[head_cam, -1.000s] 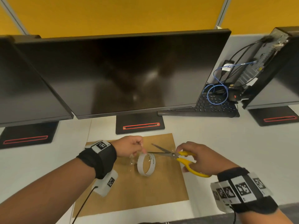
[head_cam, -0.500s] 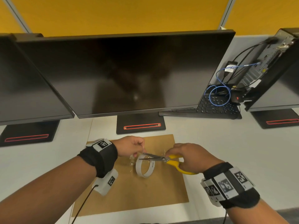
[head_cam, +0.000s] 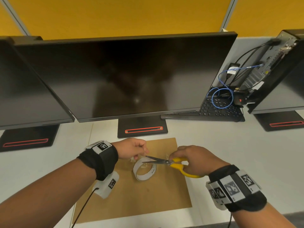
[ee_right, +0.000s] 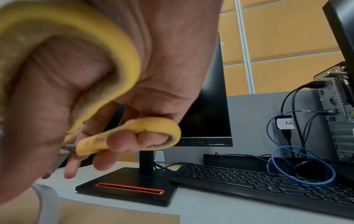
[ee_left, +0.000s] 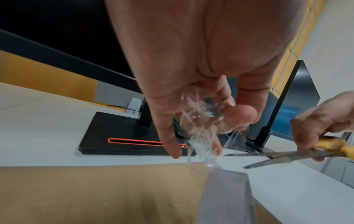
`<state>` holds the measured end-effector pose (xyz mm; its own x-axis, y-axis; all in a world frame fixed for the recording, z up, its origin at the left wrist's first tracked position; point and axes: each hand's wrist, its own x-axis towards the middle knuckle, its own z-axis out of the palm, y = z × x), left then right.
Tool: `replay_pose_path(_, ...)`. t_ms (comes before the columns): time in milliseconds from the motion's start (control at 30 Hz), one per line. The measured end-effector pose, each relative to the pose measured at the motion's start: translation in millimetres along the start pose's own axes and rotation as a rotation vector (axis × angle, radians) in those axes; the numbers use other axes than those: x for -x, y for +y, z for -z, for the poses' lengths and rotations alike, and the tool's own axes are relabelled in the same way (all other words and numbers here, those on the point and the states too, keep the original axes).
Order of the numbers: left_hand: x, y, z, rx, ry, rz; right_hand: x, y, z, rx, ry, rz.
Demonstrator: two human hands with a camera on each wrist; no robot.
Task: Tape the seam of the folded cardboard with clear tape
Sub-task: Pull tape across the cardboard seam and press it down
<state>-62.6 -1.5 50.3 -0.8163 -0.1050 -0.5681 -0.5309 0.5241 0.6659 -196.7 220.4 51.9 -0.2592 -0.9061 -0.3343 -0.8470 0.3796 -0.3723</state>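
The folded brown cardboard (head_cam: 144, 198) lies flat on the white desk. A roll of clear tape (head_cam: 144, 170) hangs just above it from a strip of clear tape (ee_left: 201, 136) that my left hand (head_cam: 131, 149) pinches between thumb and fingers. My right hand (head_cam: 192, 159) grips yellow-handled scissors (head_cam: 177, 163), fingers through the loops (ee_right: 134, 136). The blades (ee_left: 268, 157) stand slightly apart, pointing left, with their tips right beside the stretched tape strip, just above the roll.
Three dark monitors stand behind the cardboard, the middle one's base (head_cam: 142, 128) just beyond its far edge. A black keyboard (head_cam: 213, 111) with a blue cable loop (head_cam: 222, 97) lies at the back right, beside a small computer case (head_cam: 271, 63).
My right hand has carried the scissors leftward until the blade tips reach the tape strip by my left hand. The left hand and the roll have stayed almost still.
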Motion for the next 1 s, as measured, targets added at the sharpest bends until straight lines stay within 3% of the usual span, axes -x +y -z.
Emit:
replay_pose_path(433, -0.3, 3.3, 0.5, -0.097, -0.002, 0.017, -22.1, -21.5, -0.2, 0.070, -0.018, 0.033)
replay_pose_path(1000, -1.1, -10.8, -3.9, -0.055, 0.024, -0.004, -24.9, -18.4, -23.0, -0.049, 0.034, 0.026)
